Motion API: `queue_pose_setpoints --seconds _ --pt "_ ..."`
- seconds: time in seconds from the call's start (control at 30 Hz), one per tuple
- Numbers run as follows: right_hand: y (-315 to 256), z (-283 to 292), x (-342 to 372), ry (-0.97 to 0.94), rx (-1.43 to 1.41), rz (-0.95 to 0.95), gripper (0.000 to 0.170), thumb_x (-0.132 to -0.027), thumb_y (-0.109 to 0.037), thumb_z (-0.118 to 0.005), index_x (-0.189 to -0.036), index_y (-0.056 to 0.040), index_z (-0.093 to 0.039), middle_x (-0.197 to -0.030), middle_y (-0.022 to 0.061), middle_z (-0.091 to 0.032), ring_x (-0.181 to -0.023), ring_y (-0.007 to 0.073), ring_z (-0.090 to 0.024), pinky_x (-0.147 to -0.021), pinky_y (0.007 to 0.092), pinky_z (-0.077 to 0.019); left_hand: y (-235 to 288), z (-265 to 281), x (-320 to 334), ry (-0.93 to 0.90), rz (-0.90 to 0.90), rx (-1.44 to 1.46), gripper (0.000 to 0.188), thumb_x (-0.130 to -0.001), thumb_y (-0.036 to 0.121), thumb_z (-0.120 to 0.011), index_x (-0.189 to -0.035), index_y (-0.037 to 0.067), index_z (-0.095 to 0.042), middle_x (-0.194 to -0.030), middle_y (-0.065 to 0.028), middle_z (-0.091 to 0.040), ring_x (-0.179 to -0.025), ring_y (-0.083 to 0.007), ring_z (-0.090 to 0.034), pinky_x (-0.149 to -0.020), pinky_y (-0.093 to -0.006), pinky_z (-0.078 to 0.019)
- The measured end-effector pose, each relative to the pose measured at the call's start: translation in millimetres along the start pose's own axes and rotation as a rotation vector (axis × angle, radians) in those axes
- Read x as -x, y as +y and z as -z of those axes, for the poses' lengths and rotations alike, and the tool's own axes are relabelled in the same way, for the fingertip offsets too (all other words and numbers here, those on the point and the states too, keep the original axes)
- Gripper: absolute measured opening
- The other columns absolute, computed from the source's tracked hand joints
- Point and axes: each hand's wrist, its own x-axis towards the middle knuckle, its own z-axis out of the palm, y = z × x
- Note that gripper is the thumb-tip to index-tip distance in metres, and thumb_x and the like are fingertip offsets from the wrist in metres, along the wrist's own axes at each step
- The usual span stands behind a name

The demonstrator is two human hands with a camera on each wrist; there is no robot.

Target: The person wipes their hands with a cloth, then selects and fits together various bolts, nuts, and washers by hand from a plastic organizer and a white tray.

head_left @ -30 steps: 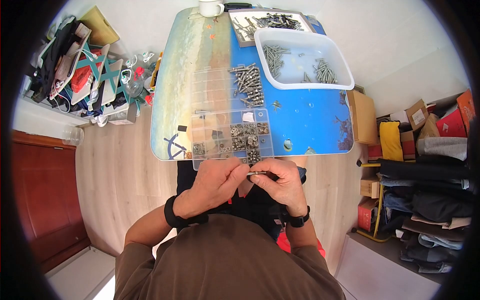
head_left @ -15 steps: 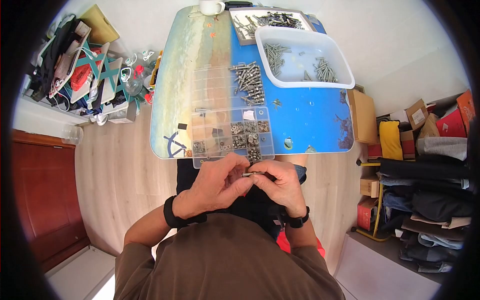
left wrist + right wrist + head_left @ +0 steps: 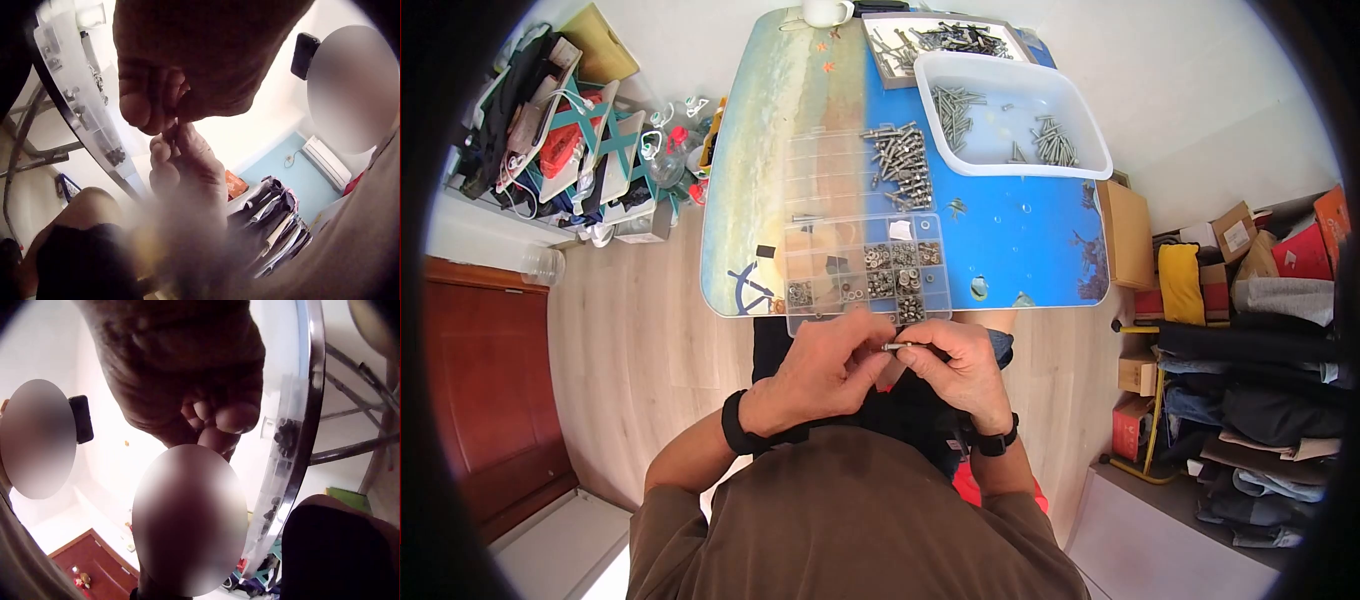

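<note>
Thumb and fingers of my right hand (image 3: 955, 365) pinch a slim metal bolt (image 3: 898, 346), held level in front of my body. My left hand (image 3: 820, 365) meets it from the other side, with curled fingertips and thumb around the bolt's free end. In the left wrist view the fingertips of both hands come together, covering most of the bolt. Just beyond the hands lies a clear compartment box (image 3: 812, 268) with nuts and washers (image 3: 880, 285) in several cells. Assembled bolts (image 3: 900, 165) are heaped on its opened lid (image 3: 825, 165).
A white plastic tub (image 3: 1025, 172) with two groups of screws stands at the back right of the table (image 3: 1020, 240). Behind it is a shallow box (image 3: 878, 72) of dark and silver screws. A white mug (image 3: 828, 12) sits at the far edge.
My left fingers held the bolt's end, then spread apart half a second ago, and now close in around it again. The right hand keeps its pinch in about the same place.
</note>
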Motion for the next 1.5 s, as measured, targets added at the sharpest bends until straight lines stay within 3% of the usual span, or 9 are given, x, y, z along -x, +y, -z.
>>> queue_pose_setpoints --seconds 0.17,0.27,0.57,0.73,0.87,1.07,1.27,1.33,1.5 --pt "0 -1 -2 -0.026 0.047 0.005 0.01 -0.092 -0.003 -0.07 -0.101 0.002 -0.069 -0.082 0.0085 -0.07 -0.062 0.0132 -0.068 -0.053 0.0264 -0.0524 -11 8 5 -0.084 -0.07 -0.098 0.005 -0.09 0.009 -0.065 -0.092 0.005 -0.063 -0.064 -0.0137 -0.06 -0.054 -0.0296 -0.062 -0.05 -0.036 -0.0466" --pt "-1 -1 -2 -0.024 0.09 0.021 0.011 -0.091 -0.003 -0.07 -0.101 0.0013 -0.069 -0.082 0.0092 -0.07 -0.061 0.0137 -0.068 -0.053 0.0267 -0.0524 -10 10 4 -0.169 0.043 -0.26 0.005 -0.09 0.008 -0.065 -0.093 0.005 -0.064 -0.064 -0.0135 -0.059 -0.055 -0.0291 -0.063 -0.05 -0.0359 -0.0467" --pt "-3 0 -3 -0.016 0.067 -0.002 0.01 -0.091 -0.004 -0.07 -0.1 -0.0005 -0.07 -0.081 0.0098 -0.069 -0.061 0.0145 -0.068 -0.053 0.0274 -0.0529 -12 3 3 0.008 -0.138 -0.097 0.008 -0.09 0.012 -0.066 -0.087 0.006 -0.062 -0.063 -0.0109 -0.059 -0.053 -0.0309 -0.061 -0.049 -0.0376 -0.0466" --pt "6 0 -5 -0.047 0.135 0.083 0.01 -0.09 -0.004 -0.071 -0.099 -0.001 -0.07 -0.08 0.0098 -0.069 -0.061 0.015 -0.068 -0.053 0.0281 -0.0526 -19 10 6 -0.19 0.017 -0.323 0.015 -0.087 0.012 -0.072 -0.097 0.008 -0.061 -0.068 -0.0081 -0.063 -0.056 -0.0297 -0.063 -0.051 -0.0364 -0.0481" --pt "1 2 -4 -0.016 0.098 0.009 0.011 -0.09 -0.006 -0.072 -0.1 -0.0012 -0.07 -0.08 0.0108 -0.069 -0.061 0.0179 -0.068 -0.054 0.0302 -0.0523 1 7 0 -0.105 0.078 -0.126 0.01 -0.089 0.012 -0.07 -0.093 0.008 -0.062 -0.069 -0.0076 -0.064 -0.057 -0.0275 -0.064 -0.05 -0.0349 -0.0482" --pt "6 0 -6 -0.049 0.129 0.066 0.012 -0.09 -0.009 -0.072 -0.099 -0.0018 -0.07 -0.081 0.0118 -0.07 -0.063 0.0206 -0.069 -0.056 0.0321 -0.0528 -13 10 3 -0.098 -0.158 -0.167 0.008 -0.091 0.013 -0.07 -0.092 0.008 -0.063 -0.072 -0.0074 -0.066 -0.058 -0.0261 -0.065 -0.05 -0.033 -0.0479" --pt "2 1 -8 -0.046 0.181 0.089 0.011 -0.091 -0.01 -0.071 -0.099 -0.0025 -0.07 -0.081 0.0115 -0.07 -0.062 0.021 -0.069 -0.055 0.0327 -0.053 -15 14 1 -0.233 0.085 -0.22 0.01 -0.088 0.01 -0.072 -0.091 0.008 -0.063 -0.074 -0.0073 -0.067 -0.058 -0.0255 -0.065 -0.05 -0.0332 -0.0476" --pt "1 3 -9 -0.043 0.171 0.034 0.011 -0.091 -0.01 -0.071 -0.099 -0.0026 -0.07 -0.081 0.0113 -0.07 -0.061 0.0208 -0.068 -0.055 0.0326 -0.053 3 12 -4 -0.034 0.045 -0.047 0.012 -0.088 0.011 -0.073 -0.091 0.008 -0.062 -0.074 -0.0075 -0.066 -0.058 -0.0253 -0.064 -0.05 -0.0337 -0.0465" --pt "0 3 -11 -0.062 0.167 0.033 0.011 -0.09 -0.01 -0.072 -0.099 -0.003 -0.07 -0.081 0.0115 -0.069 -0.061 0.0219 -0.069 -0.055 0.0333 -0.0529 -14 13 -1 -0.067 -0.133 -0.141 0.012 -0.088 0.012 -0.073 -0.092 0.007 -0.062 -0.074 -0.0078 -0.065 -0.057 -0.0256 -0.063 -0.049 -0.0337 -0.0457"
